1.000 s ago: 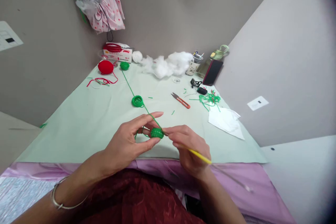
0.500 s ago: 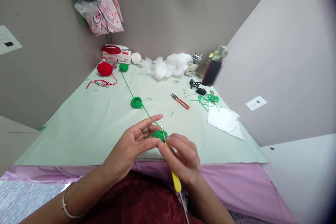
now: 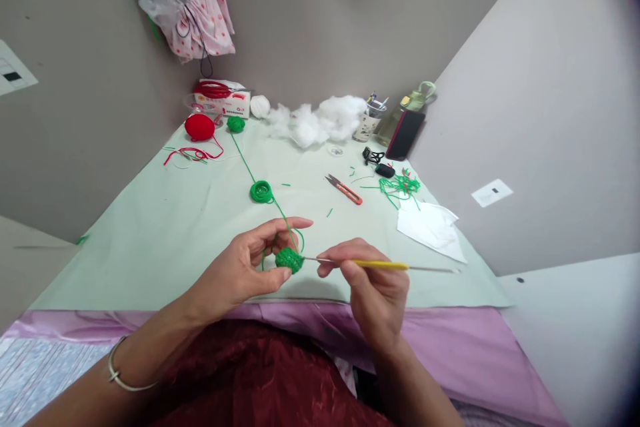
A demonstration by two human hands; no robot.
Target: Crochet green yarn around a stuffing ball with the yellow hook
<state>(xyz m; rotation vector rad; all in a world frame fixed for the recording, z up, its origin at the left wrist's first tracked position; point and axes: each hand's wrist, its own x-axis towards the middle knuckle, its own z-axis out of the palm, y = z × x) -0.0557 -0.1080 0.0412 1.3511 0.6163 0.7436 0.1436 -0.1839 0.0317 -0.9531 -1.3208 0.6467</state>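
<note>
Fingers of the left hand (image 3: 240,273) pinch the piece (image 3: 289,259) over the table's (image 3: 175,240) near edge. The right hand (image 3: 375,287) clamps the hook (image 3: 380,265), tip at the piece. Advisable: yarn (image 3: 285,217) taut, hook level.

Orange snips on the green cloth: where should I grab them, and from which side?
Take the snips by the orange handle end, nearer the right hand; the bare blades point away to the far left. They lie flat on the cloth, nothing touching them, so come from above, fingers across the handle.
</note>
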